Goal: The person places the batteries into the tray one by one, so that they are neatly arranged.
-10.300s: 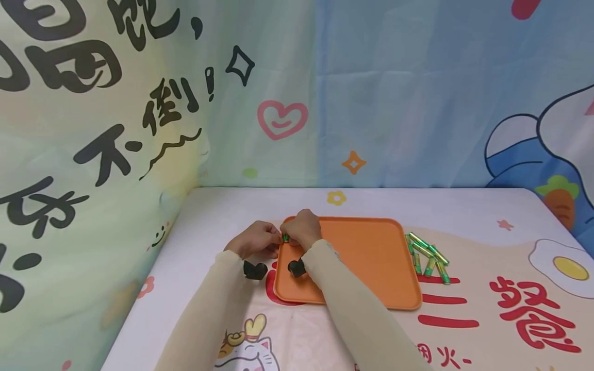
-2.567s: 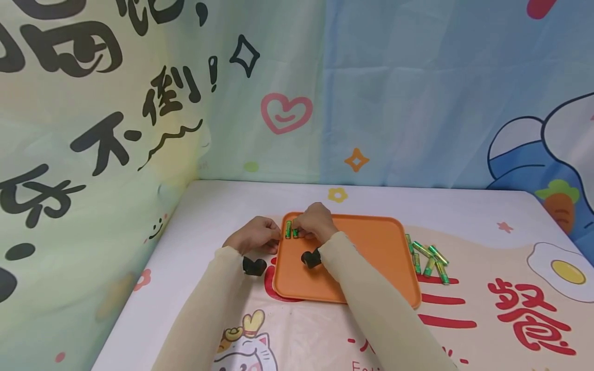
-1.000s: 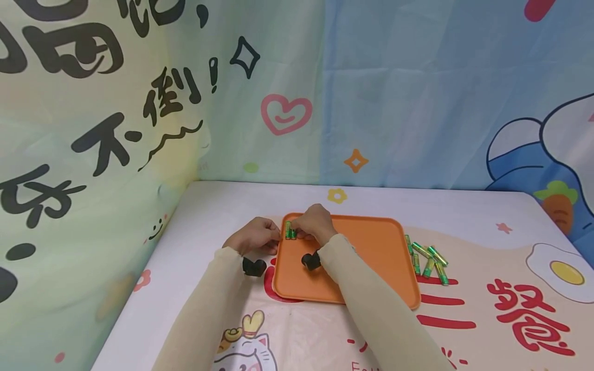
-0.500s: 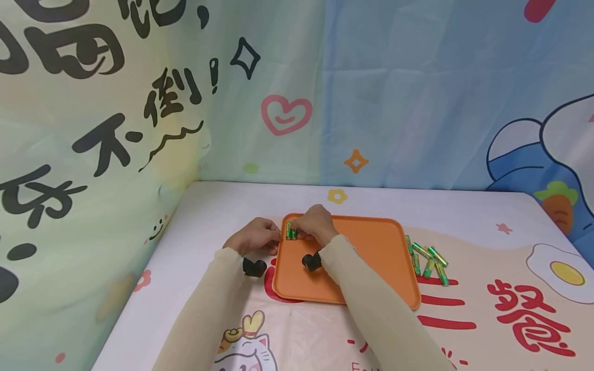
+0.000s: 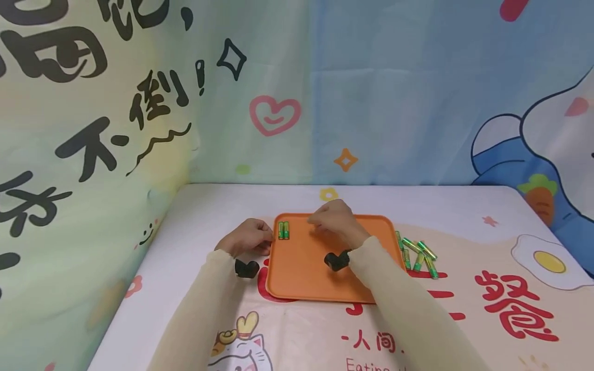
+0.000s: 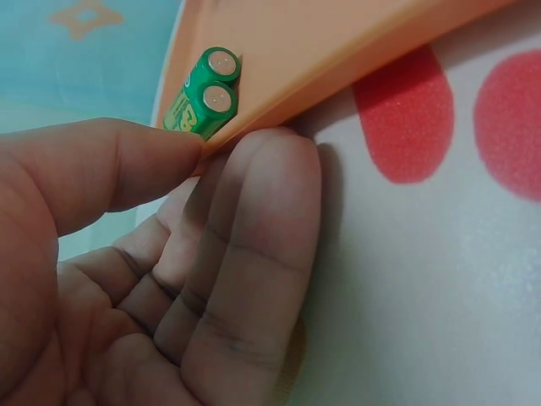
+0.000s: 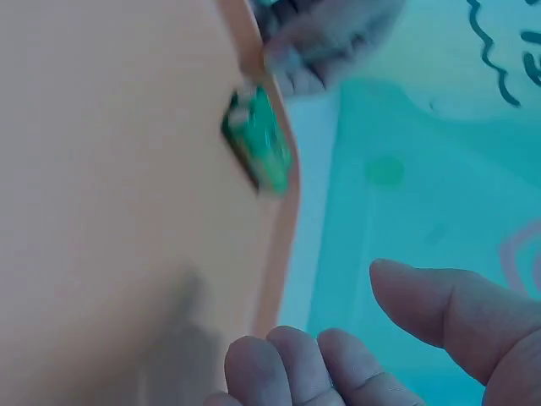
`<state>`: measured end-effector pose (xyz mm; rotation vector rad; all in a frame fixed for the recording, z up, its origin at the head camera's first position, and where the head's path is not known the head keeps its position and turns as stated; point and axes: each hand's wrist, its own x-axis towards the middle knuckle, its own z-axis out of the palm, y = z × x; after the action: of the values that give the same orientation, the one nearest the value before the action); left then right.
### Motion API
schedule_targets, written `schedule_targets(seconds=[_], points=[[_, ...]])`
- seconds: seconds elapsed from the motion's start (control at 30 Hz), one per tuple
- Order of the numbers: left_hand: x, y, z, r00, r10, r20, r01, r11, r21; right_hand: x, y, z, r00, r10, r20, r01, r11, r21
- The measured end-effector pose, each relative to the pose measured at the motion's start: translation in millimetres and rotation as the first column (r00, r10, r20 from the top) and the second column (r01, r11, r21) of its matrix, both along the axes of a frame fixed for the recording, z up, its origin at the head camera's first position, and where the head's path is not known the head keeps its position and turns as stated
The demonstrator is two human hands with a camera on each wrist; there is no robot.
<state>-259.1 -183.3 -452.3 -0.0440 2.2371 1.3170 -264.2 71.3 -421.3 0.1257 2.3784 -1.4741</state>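
Two green-and-gold batteries (image 5: 283, 230) lie side by side in the upper left corner of an orange tray (image 5: 297, 273). My left hand (image 5: 248, 237) is at the tray's left edge; in the left wrist view its thumb (image 6: 127, 161) and fingers pinch the rim right beside the batteries. Over the upper middle of the tray is my right hand (image 5: 336, 221), to the right of the batteries and apart from them. In the right wrist view its thumb (image 7: 423, 300) and fingers stand apart with nothing between them, and the batteries look blurred.
A loose pile of several more batteries (image 5: 419, 255) lies on the printed tablecloth (image 5: 301, 335) just past the tray's right edge. Black wrist straps (image 5: 337, 260) hang at both sleeves. A printed curtain (image 5: 371, 103) closes off the back.
My right hand has let go of the second battery and moved right, so both batteries show in full. Earlier only one battery was at that corner. The left hand keeps its place at the rim.
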Motion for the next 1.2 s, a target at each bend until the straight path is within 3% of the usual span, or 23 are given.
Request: schedule_targets(seconds=[0.33,0.5,0.63,0.93,1.2], points=[[2.8,-11.4,-0.2,1.0,0.001,-0.009,-0.001,1.0,-0.021,13.5,80.9,7.1,0.998,0.009,-0.07,0.001,0.991,0.136],[2.0,-12.1,0.0,1.0,0.0,-0.002,-0.001,1.0,-0.007,25.8,123.2,4.9,0.996,-0.036,-0.084,0.052,0.977,0.205],[3.1,-12.4,1.5,1.0,0.002,-0.004,-0.002,1.0,-0.017,33.2,150.5,1.0,0.996,-0.082,-0.046,0.092,0.955,0.283],[3.1,-7.3,-1.3,1.0,-0.009,0.0,0.009,1.0,-0.015,47.9,192.7,-10.3,0.981,-0.194,0.03,0.167,0.906,0.39],[2.0,0.8,-2.7,1.0,-0.022,0.009,0.022,1.0,-0.01,59.6,212.7,-21.0,0.976,-0.21,0.061,0.166,0.893,0.418]])
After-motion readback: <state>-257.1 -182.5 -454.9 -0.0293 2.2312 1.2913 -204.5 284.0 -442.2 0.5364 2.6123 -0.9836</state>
